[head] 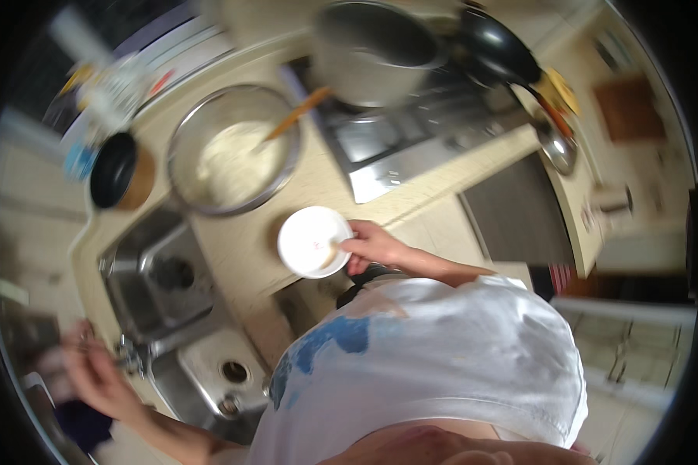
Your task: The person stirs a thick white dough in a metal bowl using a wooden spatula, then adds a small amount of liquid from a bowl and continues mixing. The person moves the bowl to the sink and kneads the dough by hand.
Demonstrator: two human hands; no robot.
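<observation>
My right hand (372, 247) grips the rim of a white bowl (307, 241), thumb on the inside; a little light brown matter shows near the thumb. The bowl is over the counter's front edge. My left hand (93, 372), blurred, is raised at the far left beside the sink's faucet (131, 354); whether it holds anything cannot be made out. Beyond the white bowl, a large metal bowl (177, 174) stands on the counter with a pale, flour-like mass (232, 165) inside. A wooden-handled utensil (296, 116) leans in it, its lower end in the mass.
A double-basin steel sink (209, 325) lies at the left. A large pot (366, 70) stands on the gas stove (378, 145), with a black wok (497, 46) behind. A small dark pan (113, 168) and plastic bags (113, 96) sit at the upper left; a metal ladle (558, 148) is at the right.
</observation>
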